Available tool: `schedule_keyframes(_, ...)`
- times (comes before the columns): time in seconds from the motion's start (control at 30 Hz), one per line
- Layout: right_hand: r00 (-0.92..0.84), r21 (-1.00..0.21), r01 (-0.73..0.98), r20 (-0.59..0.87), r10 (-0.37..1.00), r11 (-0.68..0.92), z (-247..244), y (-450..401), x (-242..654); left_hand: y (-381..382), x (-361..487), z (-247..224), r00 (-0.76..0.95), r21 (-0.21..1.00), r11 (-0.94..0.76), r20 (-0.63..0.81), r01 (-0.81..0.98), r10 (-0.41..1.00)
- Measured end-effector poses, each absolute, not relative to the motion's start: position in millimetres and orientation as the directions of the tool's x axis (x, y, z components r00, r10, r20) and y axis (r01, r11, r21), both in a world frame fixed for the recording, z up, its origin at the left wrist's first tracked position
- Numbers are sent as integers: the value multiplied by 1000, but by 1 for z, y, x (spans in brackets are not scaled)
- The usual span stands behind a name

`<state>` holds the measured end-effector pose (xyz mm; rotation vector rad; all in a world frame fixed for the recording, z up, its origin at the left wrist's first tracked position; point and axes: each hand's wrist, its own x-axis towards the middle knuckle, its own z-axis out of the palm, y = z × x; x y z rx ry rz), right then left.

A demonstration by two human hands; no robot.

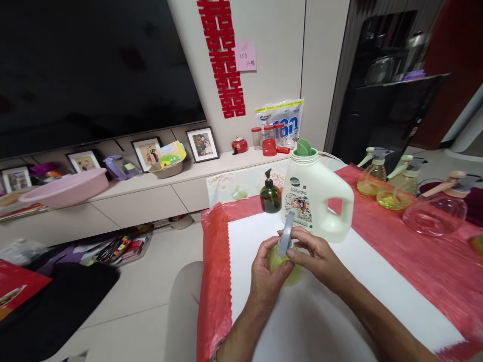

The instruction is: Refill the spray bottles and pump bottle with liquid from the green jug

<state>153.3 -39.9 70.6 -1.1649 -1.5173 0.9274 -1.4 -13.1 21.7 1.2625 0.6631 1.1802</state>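
"Left hand grasps the yellow bottle over the white sheet; right hand pinches its grey sprayer"

"Screwing it on?"

"Probably; turning calls for a steady bottle"

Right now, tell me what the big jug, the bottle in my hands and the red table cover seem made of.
Big jug: likely plastic, satin, with a moulded-in handle. Held bottle: see-through, yellow-tinged; plastic or glass, I can't tell. Red table cover: probably thin plastic film, glossy and crinkled.
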Motion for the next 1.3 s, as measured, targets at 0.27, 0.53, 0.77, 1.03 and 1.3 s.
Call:
schedule_keyframes(0.27, 110, -971, 199, 156, 982, 132, 61, -38, 142, -14, -1, 19, 331, 942, -47, 163, -331, 929)
schedule_keyframes(0.53, -81, -994, 16, 105, 991, 107, 68, -39, 149, -13, 1, 19, 286, 933, -36, 146, -358, 947)
schedule_keyframes(0.77, -10, -998, -40, 45, 999, 44, 63, -39, 143, -14, 0, 20, 299, 929, -25, 144, -370, 943)
schedule_keyframes(1.03, -113, -984, -177, 27, 993, 6, 71, -40, 149, -14, 1, 21, 316, 925, -31, 161, -379, 935)
schedule_keyframes(1.3, -44, -960, -279, -13, 999, -25, 57, -39, 140, -14, 1, 20, 329, 920, -3, 142, -391, 934)
